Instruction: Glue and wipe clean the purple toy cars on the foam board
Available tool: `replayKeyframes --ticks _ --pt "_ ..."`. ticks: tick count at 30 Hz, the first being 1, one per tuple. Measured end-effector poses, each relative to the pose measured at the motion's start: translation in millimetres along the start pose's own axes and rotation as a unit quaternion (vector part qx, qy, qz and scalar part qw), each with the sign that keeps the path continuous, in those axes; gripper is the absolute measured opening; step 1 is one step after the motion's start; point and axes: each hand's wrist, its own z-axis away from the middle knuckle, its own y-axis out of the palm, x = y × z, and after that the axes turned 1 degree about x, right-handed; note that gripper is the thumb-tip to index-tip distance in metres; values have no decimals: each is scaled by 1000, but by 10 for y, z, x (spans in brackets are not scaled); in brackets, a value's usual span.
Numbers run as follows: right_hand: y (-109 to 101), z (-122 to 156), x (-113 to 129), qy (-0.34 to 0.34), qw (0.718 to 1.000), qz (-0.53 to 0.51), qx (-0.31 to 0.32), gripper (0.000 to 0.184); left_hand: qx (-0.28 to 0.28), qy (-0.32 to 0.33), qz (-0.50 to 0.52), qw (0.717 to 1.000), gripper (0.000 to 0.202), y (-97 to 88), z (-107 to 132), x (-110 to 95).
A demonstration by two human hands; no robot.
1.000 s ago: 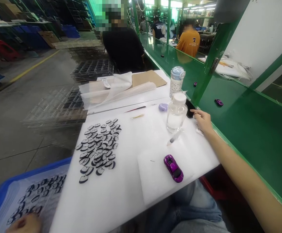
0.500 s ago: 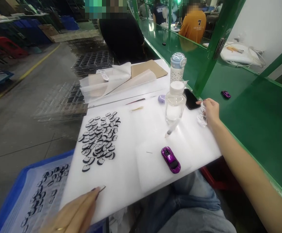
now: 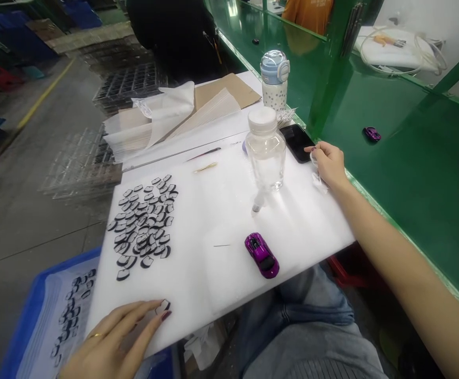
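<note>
The left hand (image 3: 113, 339) is over the near left corner of the white table (image 3: 190, 287), its thumb and forefinger nearly together, pinching a small dark-edged part (image 3: 163, 306) at the tips; a gold ring circles one finger. Below the table's left side, a blue tray (image 3: 26, 321) holds a pale liner with similar pieces (image 3: 70, 316) scattered on it. Jeans (image 3: 296, 305) show under the near edge. Above them, a purple car (image 3: 261, 256) lies on a thin white pad (image 3: 223, 281), with a pin (image 3: 222, 245) to its left. Farther left, well apart from the car, a loose pile (image 3: 142, 226) of dark-edged parts spreads over the tabletop, some overlapping. Beyond the car lies a blurred, partly clear tube (image 3: 258, 202), just before an upright bottle (image 3: 267, 158) with a white lid. To the right, the right hand (image 3: 329, 162) has its fingers bent close together, the forefinger near a phone (image 3: 297, 141); a white tissue (image 3: 319, 182) shows at and below the fingertips, though whether it is gripped I cannot tell. Farther back are thin sticks (image 3: 206, 167), a paper stack (image 3: 166, 118) and a blue-lidded cup (image 3: 275, 84). Past the table's right edge, a green surface (image 3: 415, 179) carries another purple car (image 3: 371, 134). A person in black (image 3: 174, 37) sits beyond.
</note>
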Motion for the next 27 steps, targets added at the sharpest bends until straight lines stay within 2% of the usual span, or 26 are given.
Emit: replayKeyframes --ticks 4,8,11,15,18,20,22,24,27 --pt "6 -3 -2 -6 1000 10 18 19 32 -42 2 999 41 -50 -98 -41" --pt "13 -25 -18 -5 998 34 46 17 35 -50 18 998 45 -93 -142 -90" --pt "8 -30 -28 -8 1000 21 15 19 30 -55 24 998 48 -113 -178 -128" --pt "-10 -19 -23 1 999 -9 -46 23 89 -87 49 991 44 -143 -218 -129" --pt "-20 -14 -4 10 997 -26 -66 24 102 -136 70 983 44 -181 -221 -128" --pt "-25 -11 10 16 997 -35 -72 24 89 -185 80 975 45 -211 -205 -181" --pt "-32 -7 17 20 996 -40 -75 25 51 -237 96 966 47 -236 -176 -313" --pt "-40 -4 15 20 996 -40 -74 25 -15 -269 149 952 46 -244 -143 -532" --pt "-50 -7 -8 14 997 -33 -72 24 -111 -272 294 910 36 -202 -126 -972"
